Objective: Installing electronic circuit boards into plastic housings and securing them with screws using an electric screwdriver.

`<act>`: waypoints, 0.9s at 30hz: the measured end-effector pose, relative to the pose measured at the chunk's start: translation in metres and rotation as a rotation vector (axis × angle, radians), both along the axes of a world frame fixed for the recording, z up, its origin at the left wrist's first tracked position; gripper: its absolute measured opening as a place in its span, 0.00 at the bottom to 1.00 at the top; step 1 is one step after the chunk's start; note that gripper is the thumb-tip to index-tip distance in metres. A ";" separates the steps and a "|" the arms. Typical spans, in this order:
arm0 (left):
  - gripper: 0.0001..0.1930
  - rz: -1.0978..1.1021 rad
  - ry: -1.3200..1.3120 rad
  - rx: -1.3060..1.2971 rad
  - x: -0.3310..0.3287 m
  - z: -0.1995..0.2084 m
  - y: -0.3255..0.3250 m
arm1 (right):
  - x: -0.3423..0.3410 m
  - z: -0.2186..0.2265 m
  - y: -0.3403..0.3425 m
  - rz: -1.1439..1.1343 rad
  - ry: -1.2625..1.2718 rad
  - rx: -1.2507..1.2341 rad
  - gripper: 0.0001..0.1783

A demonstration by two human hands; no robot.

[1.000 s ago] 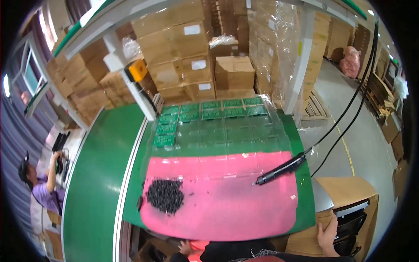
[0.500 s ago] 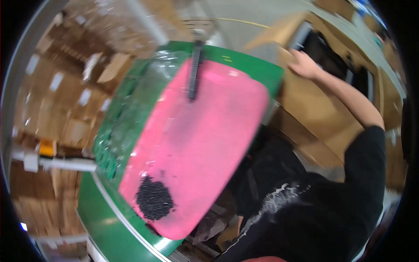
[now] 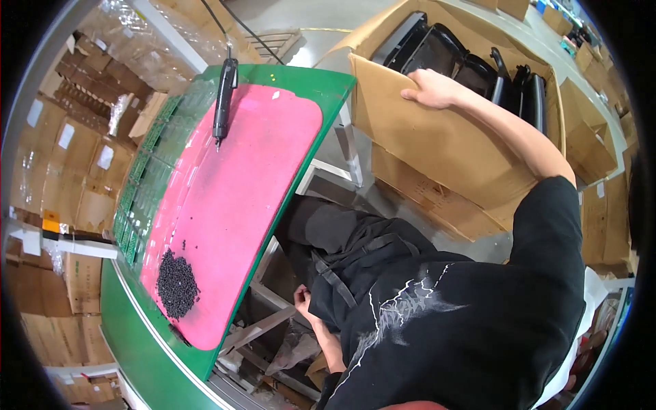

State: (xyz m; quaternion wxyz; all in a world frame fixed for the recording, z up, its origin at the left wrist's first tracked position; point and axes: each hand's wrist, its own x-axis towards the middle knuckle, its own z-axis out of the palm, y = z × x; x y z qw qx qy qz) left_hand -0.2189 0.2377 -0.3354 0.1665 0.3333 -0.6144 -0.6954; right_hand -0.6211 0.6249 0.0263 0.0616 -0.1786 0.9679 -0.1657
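Your right hand, fingers curled over the rim of the cardboard box at upper right, could tip it if you lean, while your left hand hangs loosely closed at lower centre.

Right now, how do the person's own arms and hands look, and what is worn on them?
Both hands are bare: no gloves, rings or watch show. The right hand and its forearm are uncovered up to a short black sleeve. The left hand is bare too; its upper arm is hidden.
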 end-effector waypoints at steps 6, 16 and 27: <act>0.06 0.247 0.052 -0.437 -0.026 0.039 0.010 | -0.049 0.011 0.031 -0.014 -0.347 -0.186 0.35; 0.06 0.145 0.188 -0.557 -0.039 0.199 0.028 | -0.185 -0.113 0.125 0.238 0.671 0.396 0.33; 0.10 -0.045 0.733 -1.182 -0.060 0.365 -0.040 | -0.276 0.059 0.367 0.020 0.587 -0.093 0.26</act>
